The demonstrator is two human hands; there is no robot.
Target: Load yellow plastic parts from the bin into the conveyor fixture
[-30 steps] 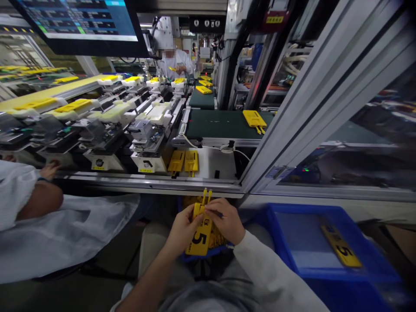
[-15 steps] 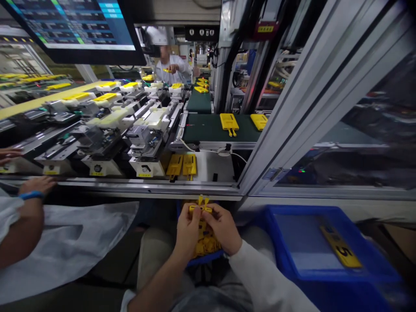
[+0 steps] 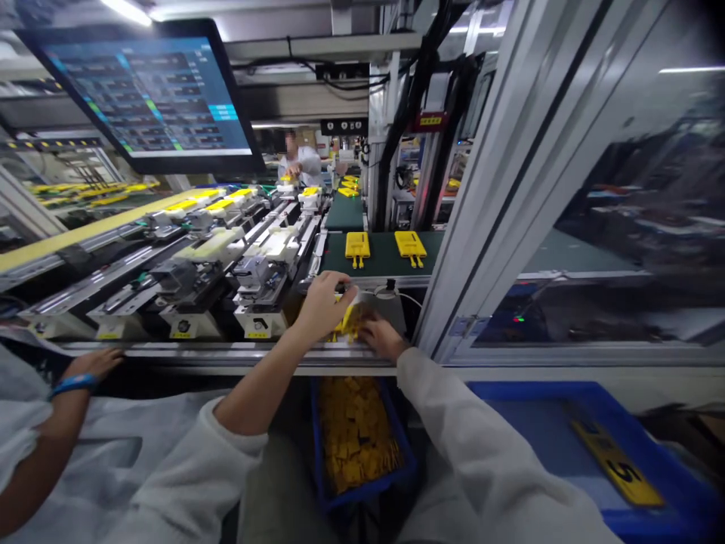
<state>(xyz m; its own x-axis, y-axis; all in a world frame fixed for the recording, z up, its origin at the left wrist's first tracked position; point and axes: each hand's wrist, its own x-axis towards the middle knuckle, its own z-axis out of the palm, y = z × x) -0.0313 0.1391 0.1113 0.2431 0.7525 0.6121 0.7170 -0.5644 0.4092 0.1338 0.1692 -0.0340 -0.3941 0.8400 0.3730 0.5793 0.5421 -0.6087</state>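
Observation:
My left hand (image 3: 325, 302) reaches over the ledge in front of the green belt, fingers curved and apart, with nothing visible in it. To its right, my right hand (image 3: 382, 334) touches a blurred yellow device (image 3: 350, 321) low over the metal plate, its fingers round the device's right side. Part of another yellow piece shows beneath my left hand. On the green belt (image 3: 379, 257) beyond lie two yellow devices, one (image 3: 357, 246) left and one (image 3: 410, 245) right, their short cable ends toward me.
A blue bin (image 3: 318, 461) full of yellow pieces stands below the ledge. At right is a blue tray (image 3: 532, 389) with a yellow plate marked 5 (image 3: 617, 468). A neighbour's hand (image 3: 96, 364) rests on the rail at left. Metal fixtures (image 3: 257, 279) line the left; a monitor (image 3: 152, 98) hangs above.
Both hands have moved up and forward from above the bin to the ledge. My left hand has let go of the yellow piece. The belt devices have shifted left, and the view has tilted up.

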